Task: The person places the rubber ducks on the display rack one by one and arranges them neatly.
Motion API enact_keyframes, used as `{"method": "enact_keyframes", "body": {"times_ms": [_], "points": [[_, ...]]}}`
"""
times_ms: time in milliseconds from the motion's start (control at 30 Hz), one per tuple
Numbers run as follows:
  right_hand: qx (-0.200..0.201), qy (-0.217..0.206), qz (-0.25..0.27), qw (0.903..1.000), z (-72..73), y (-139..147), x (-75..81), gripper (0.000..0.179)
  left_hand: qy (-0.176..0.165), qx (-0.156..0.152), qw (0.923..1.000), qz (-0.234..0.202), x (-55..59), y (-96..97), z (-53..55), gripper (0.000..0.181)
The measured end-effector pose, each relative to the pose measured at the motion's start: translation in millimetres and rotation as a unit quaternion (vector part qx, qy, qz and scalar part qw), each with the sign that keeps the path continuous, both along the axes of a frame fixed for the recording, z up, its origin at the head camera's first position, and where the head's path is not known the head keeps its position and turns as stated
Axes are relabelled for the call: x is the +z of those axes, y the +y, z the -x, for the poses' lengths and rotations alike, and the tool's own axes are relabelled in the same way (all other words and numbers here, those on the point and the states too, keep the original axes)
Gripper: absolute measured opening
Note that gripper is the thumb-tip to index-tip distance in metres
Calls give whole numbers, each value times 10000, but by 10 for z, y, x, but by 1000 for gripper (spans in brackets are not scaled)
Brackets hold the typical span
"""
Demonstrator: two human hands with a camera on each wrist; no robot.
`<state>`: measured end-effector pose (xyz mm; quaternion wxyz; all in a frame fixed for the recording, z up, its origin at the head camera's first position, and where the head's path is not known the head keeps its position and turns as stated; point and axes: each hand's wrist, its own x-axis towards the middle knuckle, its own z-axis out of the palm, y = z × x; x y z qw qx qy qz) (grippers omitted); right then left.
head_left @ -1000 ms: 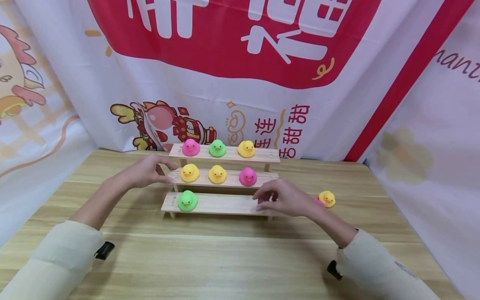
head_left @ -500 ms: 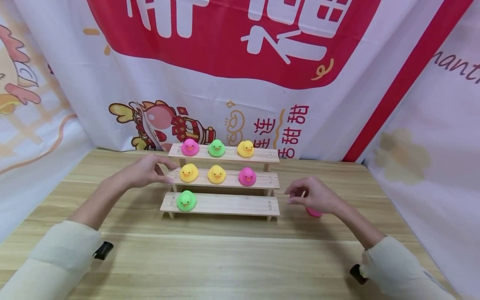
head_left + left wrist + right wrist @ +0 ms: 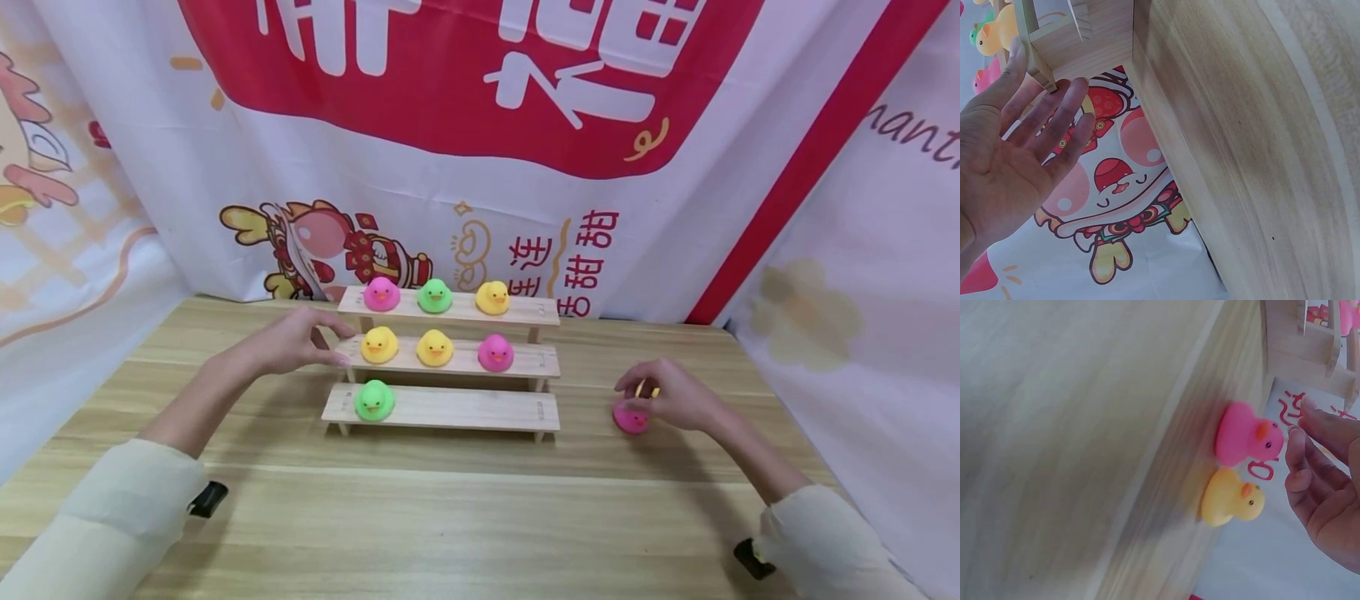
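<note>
A three-tier wooden display stand bears small rubber ducks. My left hand holds the left end of its middle shelf, thumb and fingers on either side of the board. In the left wrist view the thumb lies by a yellow duck. To the right of the stand, my right hand hovers over a loose pink duck, fingers loosely bent with nothing between them. The right wrist view shows that pink duck upright on the table beside a yellow duck, which the hand mostly hides from the head.
The top shelf carries a pink duck, a green duck and a yellow duck. Two yellow ducks and a pink duck fill the middle shelf; a green duck sits lowest, at left. A printed cloth hangs behind.
My right hand has moved from the bottom shelf's right end out to the loose ducks at the right, its fingers now over the pink one. The left hand has stayed at the stand.
</note>
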<state>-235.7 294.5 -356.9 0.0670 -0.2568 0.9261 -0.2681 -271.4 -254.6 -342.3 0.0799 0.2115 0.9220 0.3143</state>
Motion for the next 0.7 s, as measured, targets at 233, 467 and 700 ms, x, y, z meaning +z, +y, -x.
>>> {"method": "enact_keyframes", "body": {"times_ms": [233,467,700], "points": [[144,195,-37,9997,-1,118,-58,16,-69,85,9999,64,11,8,-11,43],[166,112,-38,9998,3,157,-113,16,-95,75,9999,57,13,16,-8,43],[186,79,-105,9997,13,165,-148,15,-66,66,9999,64,5,12,-7,42]]}}
